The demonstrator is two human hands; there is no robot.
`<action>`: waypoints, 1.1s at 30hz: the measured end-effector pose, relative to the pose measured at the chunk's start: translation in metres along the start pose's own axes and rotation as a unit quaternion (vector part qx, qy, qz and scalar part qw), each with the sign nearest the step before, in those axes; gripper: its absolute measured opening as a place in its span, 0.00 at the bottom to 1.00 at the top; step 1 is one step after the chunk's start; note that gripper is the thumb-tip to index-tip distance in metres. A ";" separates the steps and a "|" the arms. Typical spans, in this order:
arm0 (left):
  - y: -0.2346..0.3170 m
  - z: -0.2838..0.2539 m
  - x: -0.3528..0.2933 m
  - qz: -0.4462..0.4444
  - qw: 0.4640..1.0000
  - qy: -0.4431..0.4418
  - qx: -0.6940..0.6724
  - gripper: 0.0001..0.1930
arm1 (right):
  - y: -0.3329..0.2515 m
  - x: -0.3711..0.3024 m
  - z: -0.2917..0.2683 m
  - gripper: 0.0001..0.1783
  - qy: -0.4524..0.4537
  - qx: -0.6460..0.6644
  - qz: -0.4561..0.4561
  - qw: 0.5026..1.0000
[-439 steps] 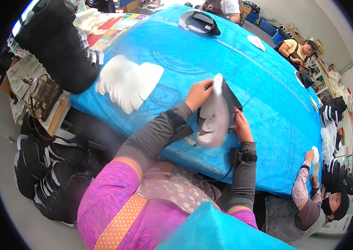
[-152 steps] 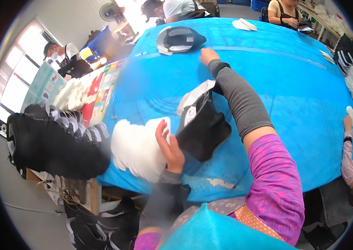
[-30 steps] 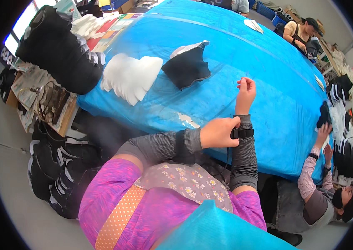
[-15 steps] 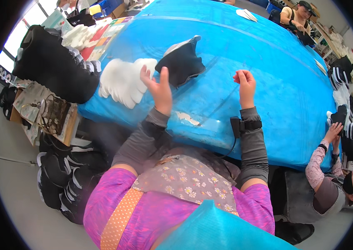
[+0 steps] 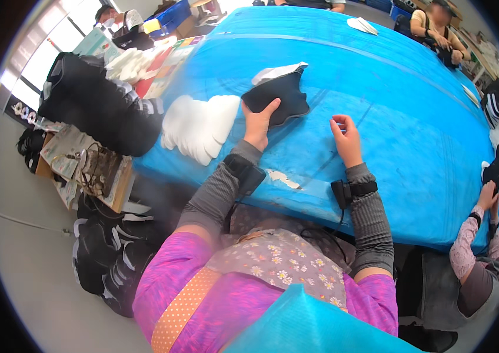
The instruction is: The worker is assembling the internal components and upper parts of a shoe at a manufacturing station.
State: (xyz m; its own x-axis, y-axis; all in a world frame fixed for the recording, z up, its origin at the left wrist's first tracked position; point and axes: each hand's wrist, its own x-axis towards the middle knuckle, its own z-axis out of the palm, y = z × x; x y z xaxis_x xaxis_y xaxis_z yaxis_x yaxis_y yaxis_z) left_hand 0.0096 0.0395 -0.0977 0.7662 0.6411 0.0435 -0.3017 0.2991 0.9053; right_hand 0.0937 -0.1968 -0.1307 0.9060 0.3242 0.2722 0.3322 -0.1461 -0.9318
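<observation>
On the blue-covered table, a black shoe upper (image 5: 283, 97) with a white edge showing at its far side lies in front of me. My left hand (image 5: 256, 126) grips its near left edge, the thumb over the black face and the other fingers partly hidden under it. Just left of this hand, a fanned stack of white shoe-shaped pieces (image 5: 198, 126) rests on the table. My right hand (image 5: 347, 140) hovers over the table to the right, apart from the upper. Its fingers are curled in with the tips together; whatever they may hold is too small to make out.
A big pile of black uppers (image 5: 99, 106) stands at the table's left corner, beside a wooden stand with a metal device (image 5: 93, 170). More black pieces (image 5: 111, 256) hang below. A co-worker (image 5: 476, 253) handles black-and-white pieces at the right; others sit at the far side.
My left hand has gone from open beside the black upper to gripping its near edge. My right hand stays curled above the table. The whole view has shifted slightly.
</observation>
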 end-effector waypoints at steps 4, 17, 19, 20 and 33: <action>0.003 0.031 -0.013 0.082 0.994 -0.071 0.023 0.57 | 0.006 0.004 -0.003 0.23 0.042 0.119 -0.047 0.991; -0.040 0.036 -0.028 0.165 0.918 -0.321 0.166 0.62 | 0.002 0.001 -0.024 0.61 -0.001 0.247 -0.070 0.967; -0.031 0.041 -0.033 0.137 0.938 -0.302 0.103 0.67 | 0.002 -0.001 -0.023 0.68 -0.003 0.186 -0.069 0.980; -0.028 0.042 -0.034 0.164 0.935 -0.297 0.100 0.69 | 0.004 -0.002 -0.021 0.70 0.004 0.165 -0.078 0.983; -0.028 0.023 -0.024 0.172 0.934 -0.248 0.193 0.48 | -0.002 0.000 -0.015 0.57 0.031 0.205 -0.025 0.978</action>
State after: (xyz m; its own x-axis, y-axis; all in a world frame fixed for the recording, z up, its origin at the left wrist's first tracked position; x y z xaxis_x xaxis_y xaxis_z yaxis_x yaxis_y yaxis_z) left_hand 0.0127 -0.0002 -0.1144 0.8592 0.2167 0.4634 -0.4251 -0.2017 0.8824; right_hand 0.0968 -0.2103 -0.1251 0.9098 0.2621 0.3219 0.2547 0.2598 -0.9315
